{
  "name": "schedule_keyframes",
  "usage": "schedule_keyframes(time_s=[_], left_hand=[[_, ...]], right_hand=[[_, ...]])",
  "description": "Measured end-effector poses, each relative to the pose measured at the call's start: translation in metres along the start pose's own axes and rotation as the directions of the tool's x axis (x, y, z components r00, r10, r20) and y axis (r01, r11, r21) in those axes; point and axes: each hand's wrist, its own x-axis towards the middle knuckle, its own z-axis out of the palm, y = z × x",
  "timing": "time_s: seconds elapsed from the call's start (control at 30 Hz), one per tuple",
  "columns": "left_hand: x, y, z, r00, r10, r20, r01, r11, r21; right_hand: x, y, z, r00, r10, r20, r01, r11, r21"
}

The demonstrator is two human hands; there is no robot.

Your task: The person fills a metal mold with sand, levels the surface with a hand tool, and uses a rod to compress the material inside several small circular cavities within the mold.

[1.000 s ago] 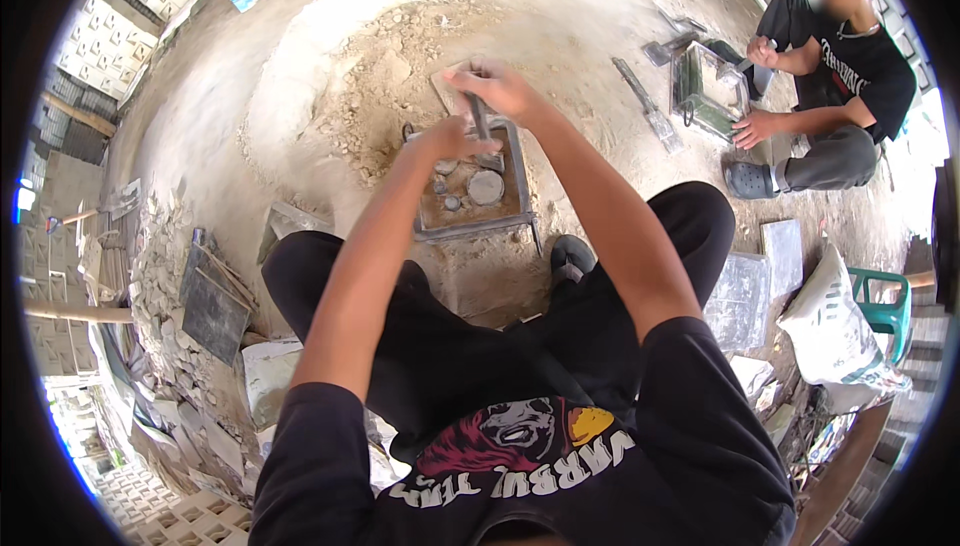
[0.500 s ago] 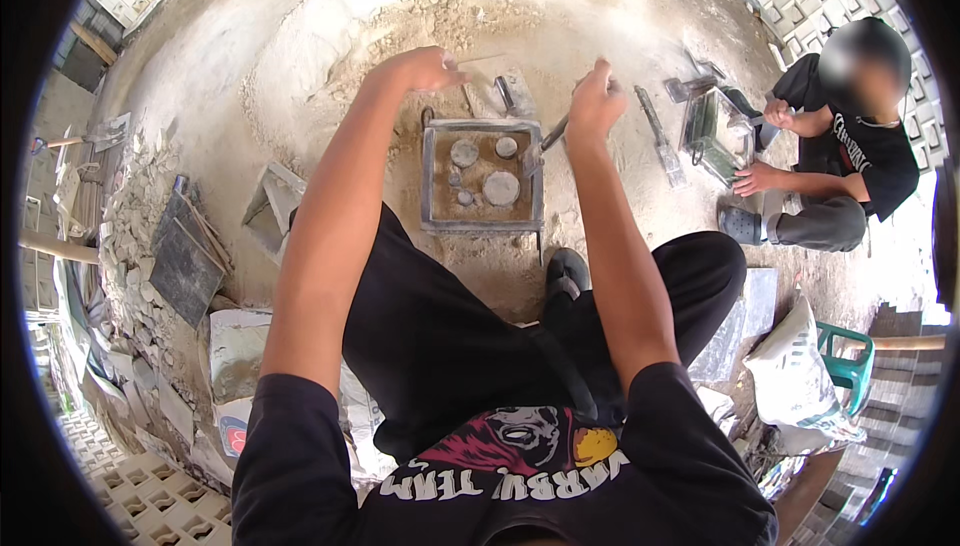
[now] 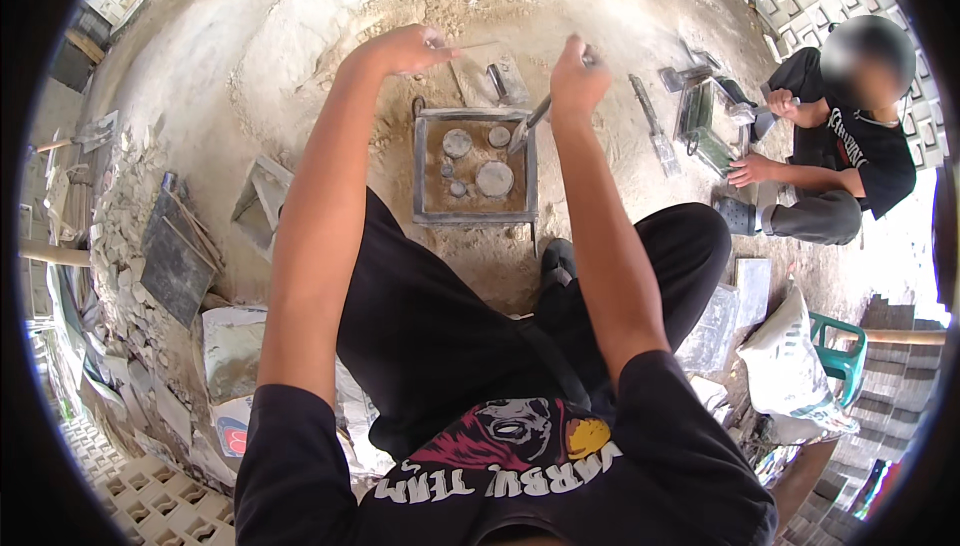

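- Head view: the mould (image 3: pixel 474 164), a square metal frame filled with brown sandy mix around grey round inserts, lies flat on the dusty floor (image 3: pixel 250 66), just ahead of the person's knees.
- Handling, as a judgement: a steel frame packed with damp mix looks heavy and stiff, and the fill is crumbly, so it should be taken by the frame's opposite sides and kept level; the round inserts would likely shift if knocked.
- The trowel (image 3: pixel 528 123) looks light and rigid; its blade tip rests in the mould's upper right corner, the handle rising into the right hand (image 3: pixel 577 76). The handle is the place to hold it.
- Right hand: closed in a fist round the trowel's handle, arm stretched forward, wrist bent down toward the mould.
- Left hand (image 3: pixel 405 46): reaching beyond the mould's far left corner, fingers curled and pinching a thin rod (image 3: pixel 470 47) that points right; the arm is almost straight.
- A flat plate (image 3: pixel 492 74) lies on the floor just past the mould, between the two hands.
- At right a co-worker (image 3: pixel 850 146) sits on the floor at a second mould (image 3: pixel 712 118), one hand on the ground beside it; their other hand holds a tool I cannot make out.
- A long tool (image 3: pixel 655 136) lies between the two moulds.
- A white sack (image 3: pixel 790 366) and a green chair (image 3: pixel 845 351) stand at lower right, well apart from the work.
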Motion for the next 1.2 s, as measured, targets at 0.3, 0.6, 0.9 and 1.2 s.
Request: schedule_keyframes(time_s=[0.3, 0.6, 0.9, 1.2], left_hand=[[0.008, -0.01, 0.007, 0.996, 0.038, -0.084, -0.028, 0.992, 0.123], [0.005, -0.007, 0.006, 0.999, 0.013, -0.039, -0.015, 0.999, -0.045], [-0.006, 0.002, 0.007, 0.998, -0.042, -0.052, 0.043, 0.999, 0.009], [-0.008, -0.012, 0.013, 0.998, -0.013, -0.061, 0.014, 1.0, 0.012]], right_hand=[[-0.016, 0.008, -0.005, 0.999, -0.02, -0.034, 0.016, 0.994, -0.105], [-0.024, 0.011, -0.013, 0.958, -0.171, 0.231, 0.227, 0.944, -0.241], [-0.054, 0.005, -0.001, 0.961, -0.206, 0.182, 0.218, 0.975, -0.046], [-0.046, 0.013, 0.019, 0.927, -0.243, 0.284, 0.245, 0.969, 0.031]])
